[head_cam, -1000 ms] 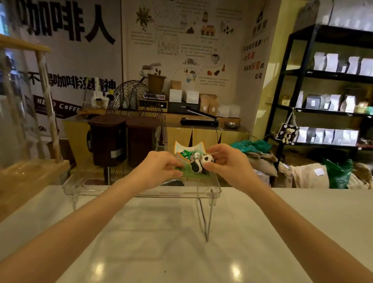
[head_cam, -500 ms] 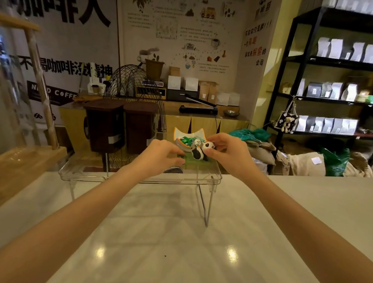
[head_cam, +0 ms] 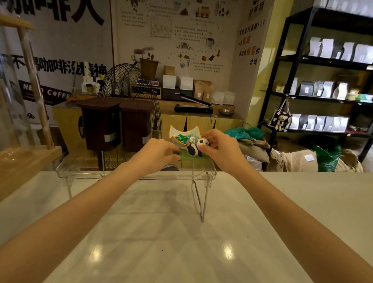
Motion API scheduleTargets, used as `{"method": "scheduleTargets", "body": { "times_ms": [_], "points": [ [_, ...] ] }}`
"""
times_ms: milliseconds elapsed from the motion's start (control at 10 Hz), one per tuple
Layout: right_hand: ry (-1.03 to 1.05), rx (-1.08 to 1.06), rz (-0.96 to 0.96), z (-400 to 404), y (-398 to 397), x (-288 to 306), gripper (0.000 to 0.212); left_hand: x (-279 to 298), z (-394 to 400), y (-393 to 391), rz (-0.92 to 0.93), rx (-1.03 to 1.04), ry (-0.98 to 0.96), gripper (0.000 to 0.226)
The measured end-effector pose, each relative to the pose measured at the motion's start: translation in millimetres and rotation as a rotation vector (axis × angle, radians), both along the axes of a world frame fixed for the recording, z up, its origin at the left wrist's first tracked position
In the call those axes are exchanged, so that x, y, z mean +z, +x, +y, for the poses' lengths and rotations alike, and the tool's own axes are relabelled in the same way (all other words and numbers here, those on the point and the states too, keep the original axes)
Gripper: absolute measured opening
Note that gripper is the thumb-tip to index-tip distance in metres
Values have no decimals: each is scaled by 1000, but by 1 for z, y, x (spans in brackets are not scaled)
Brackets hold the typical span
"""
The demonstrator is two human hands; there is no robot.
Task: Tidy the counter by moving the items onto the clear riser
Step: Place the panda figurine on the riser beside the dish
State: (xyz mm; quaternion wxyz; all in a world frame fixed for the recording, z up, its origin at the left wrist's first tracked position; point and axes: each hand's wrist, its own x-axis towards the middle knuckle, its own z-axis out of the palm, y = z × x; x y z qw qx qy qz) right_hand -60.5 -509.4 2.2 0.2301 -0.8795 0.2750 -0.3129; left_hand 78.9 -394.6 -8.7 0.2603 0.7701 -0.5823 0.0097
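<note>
A clear riser [head_cam: 84, 168] on thin wire legs stands at the far edge of the pale counter [head_cam: 172, 241]. On its right part sits a panda ornament [head_cam: 193, 147] on a green base, with a curved white dish of green pieces behind it. My left hand [head_cam: 157, 152] grips the ornament's left front edge. My right hand [head_cam: 220, 147] pinches the panda's head side. Both hands are closed on the ornament, which rests on or just above the riser top. A dark round thing shows under my left hand, mostly hidden.
A wooden stand [head_cam: 9, 171] with glass rises at the left edge of the counter. Behind the counter are two brown bins [head_cam: 115, 123], a wire fan guard, a low cabinet, sacks on the floor and black shelving [head_cam: 331, 97] at right.
The view has tilted up slightly, so the riser sits higher in frame. Both hands stay on the panda ornament in nearly the same place on the riser.
</note>
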Motion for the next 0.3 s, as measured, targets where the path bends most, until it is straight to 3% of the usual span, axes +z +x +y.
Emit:
{"method": "scheduleTargets", "body": {
  "times_ms": [200, 300],
  "points": [
    [-4, 11, 79, 4, -5, 1, 44, 4, 4, -4, -11, -3, 54, 37],
    [15, 10, -6, 16, -19, 7, 46, 12, 9, -5, -12, -2, 85, 44]
  ]
}}
